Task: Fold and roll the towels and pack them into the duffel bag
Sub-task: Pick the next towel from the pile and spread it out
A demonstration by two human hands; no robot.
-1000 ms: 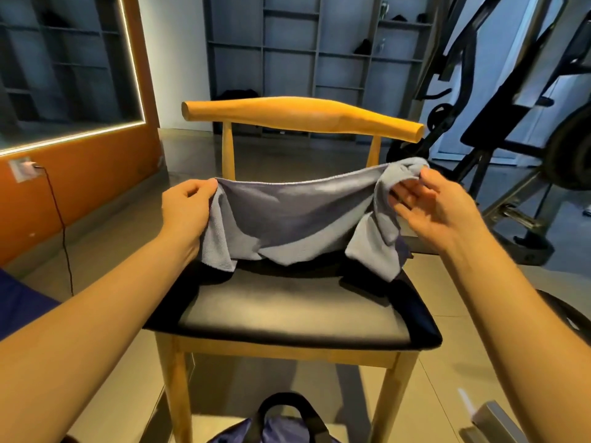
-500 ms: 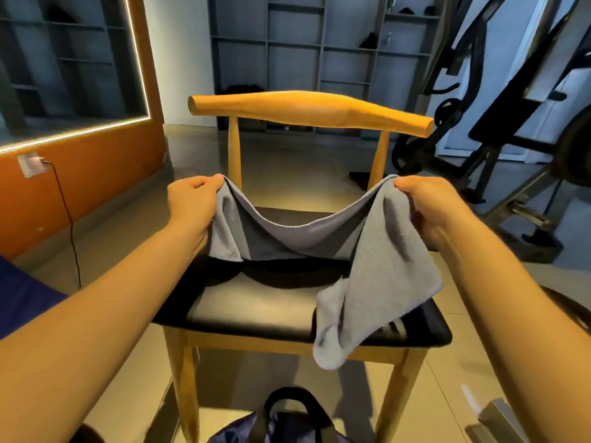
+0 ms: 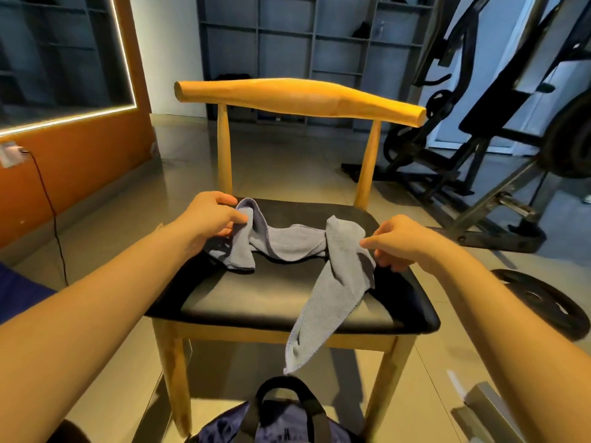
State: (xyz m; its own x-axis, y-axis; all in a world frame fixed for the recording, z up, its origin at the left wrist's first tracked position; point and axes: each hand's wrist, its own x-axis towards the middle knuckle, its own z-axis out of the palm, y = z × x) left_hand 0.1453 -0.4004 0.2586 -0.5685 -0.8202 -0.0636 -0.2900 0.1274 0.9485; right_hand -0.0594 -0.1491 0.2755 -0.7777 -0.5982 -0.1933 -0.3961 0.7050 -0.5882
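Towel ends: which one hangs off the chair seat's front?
The towel end by the right hand drapes down past the seat; the end by the left hand lies bunched on it.

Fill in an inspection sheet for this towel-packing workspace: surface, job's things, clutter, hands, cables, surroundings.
Surface: black chair seat, wooden frame.
Job's things: grey towel crumpled on the seat, one end hanging over the front edge; duffel bag on the floor below.
Clutter: weight plate on the floor, right of the chair.
Hands: left hand pinches the towel's left end; right hand at its right fold, grip unclear.
Cables: black cable from a wall socket down the orange wall.
Surroundings: shelves, gym machine.
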